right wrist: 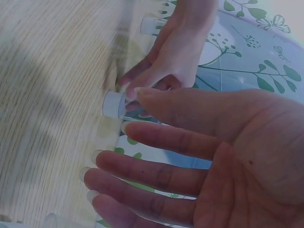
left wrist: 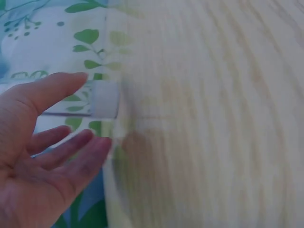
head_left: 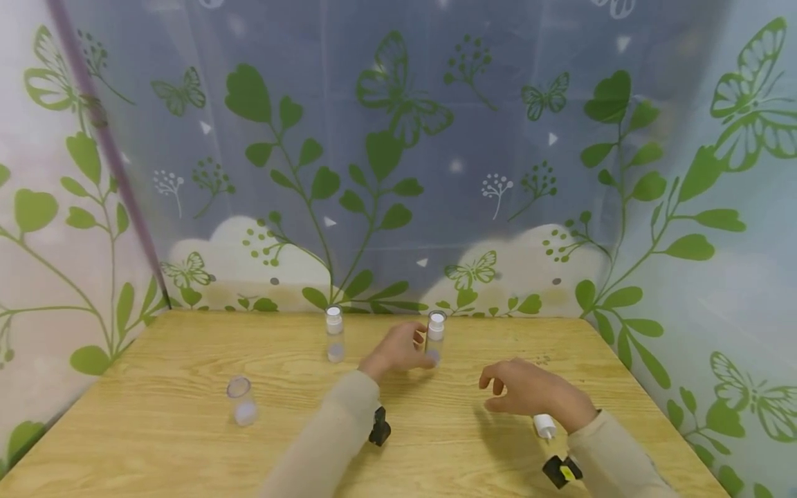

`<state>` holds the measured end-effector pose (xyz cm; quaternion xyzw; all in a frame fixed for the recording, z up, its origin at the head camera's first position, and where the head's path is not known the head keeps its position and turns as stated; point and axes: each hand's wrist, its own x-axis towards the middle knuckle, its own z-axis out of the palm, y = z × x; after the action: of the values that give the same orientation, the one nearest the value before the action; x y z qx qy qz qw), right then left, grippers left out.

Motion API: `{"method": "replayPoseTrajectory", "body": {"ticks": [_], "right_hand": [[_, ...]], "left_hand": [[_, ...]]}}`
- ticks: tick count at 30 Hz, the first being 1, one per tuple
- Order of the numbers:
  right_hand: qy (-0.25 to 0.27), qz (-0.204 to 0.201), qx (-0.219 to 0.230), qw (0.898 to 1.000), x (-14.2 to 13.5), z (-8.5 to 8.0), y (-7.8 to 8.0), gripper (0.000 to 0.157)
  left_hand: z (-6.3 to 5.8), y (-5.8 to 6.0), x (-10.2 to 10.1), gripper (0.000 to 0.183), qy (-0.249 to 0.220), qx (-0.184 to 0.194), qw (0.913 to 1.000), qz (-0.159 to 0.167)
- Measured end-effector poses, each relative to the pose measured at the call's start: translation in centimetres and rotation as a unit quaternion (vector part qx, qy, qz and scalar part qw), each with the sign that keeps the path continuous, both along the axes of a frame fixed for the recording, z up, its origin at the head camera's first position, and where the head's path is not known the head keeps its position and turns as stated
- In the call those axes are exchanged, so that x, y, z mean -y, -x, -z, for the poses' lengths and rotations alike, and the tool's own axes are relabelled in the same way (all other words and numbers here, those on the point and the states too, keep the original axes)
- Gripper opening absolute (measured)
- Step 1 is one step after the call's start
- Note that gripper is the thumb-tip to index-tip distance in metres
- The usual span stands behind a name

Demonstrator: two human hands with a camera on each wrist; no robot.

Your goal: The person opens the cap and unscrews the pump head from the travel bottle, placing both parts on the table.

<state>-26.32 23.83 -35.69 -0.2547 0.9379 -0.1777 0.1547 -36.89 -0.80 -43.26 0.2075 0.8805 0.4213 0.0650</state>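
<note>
My left hand (head_left: 401,348) reaches beside a small clear bottle with a white top (head_left: 436,335) near the table's back edge. In the left wrist view, thumb and fingers are spread on either side of the clear bottle (left wrist: 104,99), with a gap visible between them and it. My right hand (head_left: 529,387) hovers over the table to the right, fingers loosely bent and holding nothing. Below its wrist lies a white cap with a thin nozzle (head_left: 544,426). The right wrist view shows the right palm (right wrist: 256,142) with its fingers extended.
Another white-topped clear bottle (head_left: 335,335) stands upright left of the left hand. Farther left and closer is an open-topped clear container (head_left: 242,401). The wood-grain table (head_left: 156,443) meets a hanging leaf-and-butterfly patterned sheet (head_left: 498,207) at its back edge.
</note>
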Motion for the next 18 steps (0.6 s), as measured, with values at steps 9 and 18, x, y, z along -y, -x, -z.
{"method": "replayPoseTrajectory", "body": {"ticks": [9, 18], "right_hand": [[-0.007, -0.003, -0.001, 1.0, 0.2, -0.1, 0.3, 0.026], [0.006, -0.007, -0.006, 1.0, 0.1, -0.4, 0.6, 0.028]], "left_hand": [[1.0, -0.2, -1.5, 0.038, -0.041, -0.043, 0.9982, -0.012], [0.5, -1.2, -0.9, 0.029, -0.031, -0.056, 0.9979, 0.008]]}}
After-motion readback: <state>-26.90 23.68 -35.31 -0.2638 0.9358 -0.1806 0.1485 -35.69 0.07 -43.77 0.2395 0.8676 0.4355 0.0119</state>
